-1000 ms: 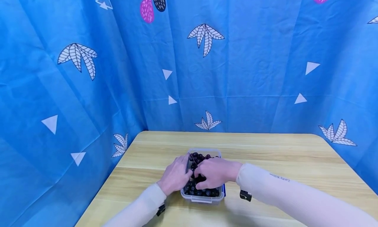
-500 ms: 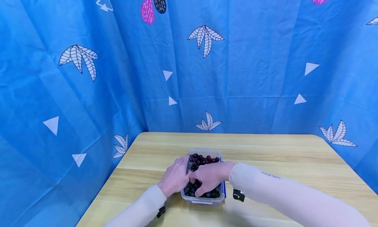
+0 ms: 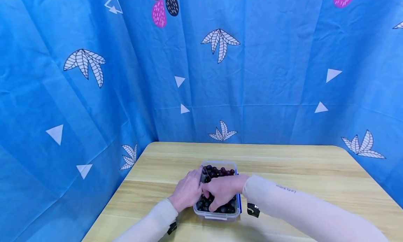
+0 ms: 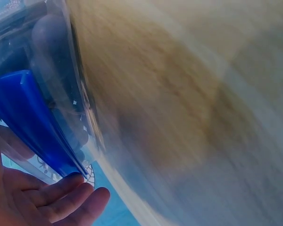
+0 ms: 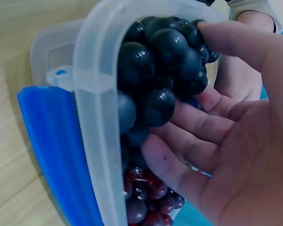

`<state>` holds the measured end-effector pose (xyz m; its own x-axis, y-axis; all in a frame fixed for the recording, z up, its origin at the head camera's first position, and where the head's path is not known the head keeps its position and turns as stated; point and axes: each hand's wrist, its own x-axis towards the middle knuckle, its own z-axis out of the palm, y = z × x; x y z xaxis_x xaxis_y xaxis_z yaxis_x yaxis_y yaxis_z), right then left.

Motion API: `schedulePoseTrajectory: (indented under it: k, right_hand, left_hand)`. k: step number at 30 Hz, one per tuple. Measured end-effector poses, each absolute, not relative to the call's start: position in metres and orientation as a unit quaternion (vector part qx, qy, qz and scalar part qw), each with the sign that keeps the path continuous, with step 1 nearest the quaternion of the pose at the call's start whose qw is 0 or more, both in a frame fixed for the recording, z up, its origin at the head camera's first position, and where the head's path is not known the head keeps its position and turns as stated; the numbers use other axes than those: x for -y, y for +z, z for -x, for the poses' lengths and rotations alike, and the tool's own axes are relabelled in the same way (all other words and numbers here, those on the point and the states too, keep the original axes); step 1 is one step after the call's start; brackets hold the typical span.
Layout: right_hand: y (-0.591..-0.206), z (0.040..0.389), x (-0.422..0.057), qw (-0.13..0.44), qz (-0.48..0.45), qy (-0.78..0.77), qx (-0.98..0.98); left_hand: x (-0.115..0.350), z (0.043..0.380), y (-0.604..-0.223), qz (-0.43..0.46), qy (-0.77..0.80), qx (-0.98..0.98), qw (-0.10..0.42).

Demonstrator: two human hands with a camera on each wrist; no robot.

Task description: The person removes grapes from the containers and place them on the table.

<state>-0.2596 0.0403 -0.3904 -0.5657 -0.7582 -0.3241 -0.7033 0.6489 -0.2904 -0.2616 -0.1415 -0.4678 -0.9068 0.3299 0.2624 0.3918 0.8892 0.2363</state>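
A clear plastic food container (image 3: 215, 216) full of dark grapes (image 5: 167, 47) sits on the table, its lid off the top. My left hand (image 3: 187, 190) holds its left side, thumb over the rim and fingers along the outer wall. In the left wrist view those fingers touch a blue latch (image 4: 35, 120). Reaching in from the right, my right hand (image 3: 221, 190) has its thumb and fingers curled round a bunch of the grapes inside. Smaller reddish grapes (image 5: 153, 193) lie toward the far end.
Another blue latch (image 5: 56, 155) hangs along the container's right side. The wooden table (image 3: 289, 165) extends around it, with a blue patterned curtain (image 3: 270, 60) behind and at both sides.
My right hand has shifted a little left and nearer, its fingers lower among the grapes. The left hand keeps its hold on the container's side.
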Motion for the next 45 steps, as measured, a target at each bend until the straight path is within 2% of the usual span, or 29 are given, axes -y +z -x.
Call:
schedulePoseTrajectory:
  k: [10, 22, 34, 45]
  right_hand:
    - [-0.398, 0.254, -0.042, 0.194, 0.397, -0.081, -0.893]
    - [-0.398, 0.262, -0.047, 0.202, 0.41, -0.108, -0.883]
    - [-0.403, 0.265, -0.049, 0.216, 0.381, -0.174, -0.882]
    - [-0.4, 0.266, -0.048, 0.216, 0.422, -0.17, -0.864]
  left_hand:
    - [0.142, 0.262, -0.472, 0.197, -0.134, 0.964, 0.114]
    - [0.141, 0.265, -0.468, 0.195, -0.136, 0.965, 0.109]
    - [0.142, 0.264, -0.465, 0.194, -0.135, 0.966, 0.107]
    - [0.14, 0.264, -0.463, 0.192, -0.139, 0.966, 0.101]
